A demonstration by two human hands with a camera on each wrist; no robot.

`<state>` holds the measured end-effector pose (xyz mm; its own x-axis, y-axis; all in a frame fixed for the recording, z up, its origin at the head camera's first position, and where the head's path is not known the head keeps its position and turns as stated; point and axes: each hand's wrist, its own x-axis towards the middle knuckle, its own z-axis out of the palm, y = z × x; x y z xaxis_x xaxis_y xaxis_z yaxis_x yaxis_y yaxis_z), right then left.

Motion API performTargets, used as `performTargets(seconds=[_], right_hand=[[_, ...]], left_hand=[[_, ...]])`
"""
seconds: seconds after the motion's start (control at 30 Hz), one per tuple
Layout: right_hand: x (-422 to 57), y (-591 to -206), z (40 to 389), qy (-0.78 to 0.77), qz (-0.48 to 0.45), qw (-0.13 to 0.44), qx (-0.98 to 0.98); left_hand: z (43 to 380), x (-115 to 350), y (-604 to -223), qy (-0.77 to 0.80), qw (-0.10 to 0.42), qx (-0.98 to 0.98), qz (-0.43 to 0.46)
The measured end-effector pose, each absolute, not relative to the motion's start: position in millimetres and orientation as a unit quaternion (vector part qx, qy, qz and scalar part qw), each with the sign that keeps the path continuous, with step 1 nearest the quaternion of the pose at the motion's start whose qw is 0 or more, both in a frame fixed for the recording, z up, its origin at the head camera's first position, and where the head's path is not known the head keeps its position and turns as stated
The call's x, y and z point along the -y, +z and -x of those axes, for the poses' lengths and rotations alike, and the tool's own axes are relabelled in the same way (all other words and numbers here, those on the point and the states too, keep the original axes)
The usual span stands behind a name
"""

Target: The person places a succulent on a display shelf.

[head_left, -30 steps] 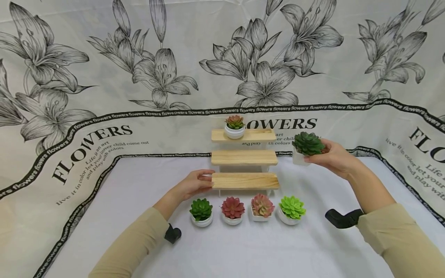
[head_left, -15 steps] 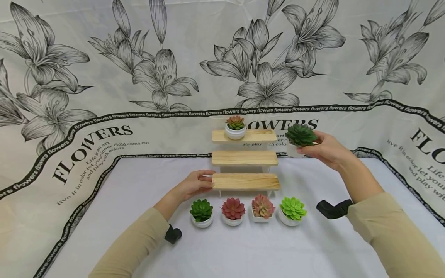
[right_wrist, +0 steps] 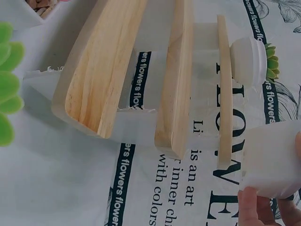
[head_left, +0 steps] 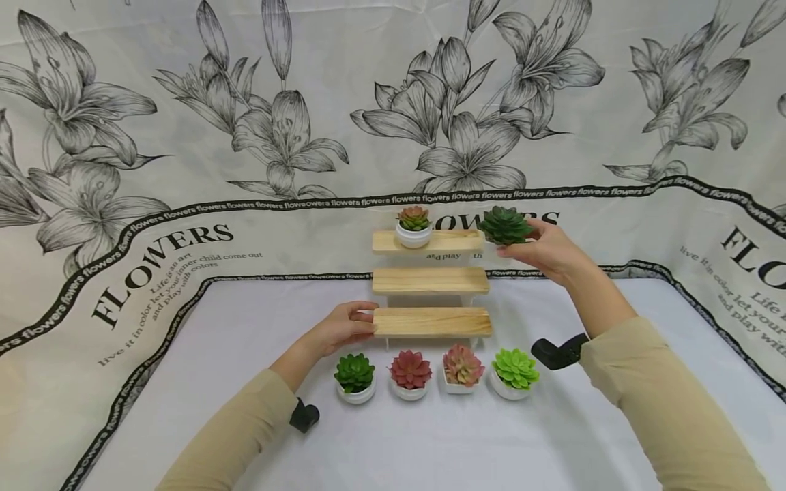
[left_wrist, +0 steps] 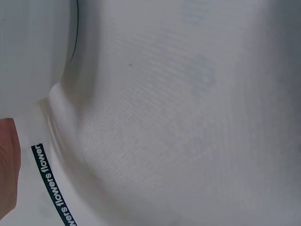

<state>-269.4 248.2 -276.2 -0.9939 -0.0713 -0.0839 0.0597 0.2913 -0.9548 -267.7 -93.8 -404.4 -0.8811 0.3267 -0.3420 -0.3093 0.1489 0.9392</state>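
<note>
My right hand point(head_left: 549, 249) holds a dark green potted succulent point(head_left: 505, 226) at the right end of the top board of a three-tier wooden shelf stand point(head_left: 432, 322). In the right wrist view, its white square pot point(right_wrist: 270, 157) hangs just past the top board's edge, with my fingertips against the pot's side. At the left end of the lowest board, my left hand point(head_left: 340, 329) grips the stand, thumb and fingers at its edge. A reddish-green succulent in a round white pot point(head_left: 414, 236) stands on the left half of the top board.
In front of the stand is a row of potted succulents: a green one point(head_left: 355, 374), a dark red one point(head_left: 411, 372), a pink one point(head_left: 463, 367) and a bright lime one point(head_left: 516, 370). Behind hangs a flower-printed cloth point(head_left: 295, 235). The middle board point(head_left: 430, 280) bears no pot.
My right hand has carried the dark green succulent leftward and up, from right of the stand to the top board's right end. The left hand stays on the lowest board.
</note>
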Motion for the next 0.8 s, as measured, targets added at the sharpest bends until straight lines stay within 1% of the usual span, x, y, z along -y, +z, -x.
performTargets(seconds=[0.3,0.57,0.8], right_hand=[[-227.9,-278.9,280.1,-0.603,-0.004,0.024,-0.798],[-214.5,-278.2,290.5,-0.610,-0.014,0.031,-0.791],[-204.3,-275.6,298.2,-0.605,-0.032,0.025,-0.795]], left_hand=[[267.7,95.0,-408.5,0.653,0.241,-0.718,-0.015],[267.5,95.4,-408.5,0.651,0.240,-0.720,-0.018],[266.9,94.3,-407.2,0.652,0.239,-0.720,-0.017]])
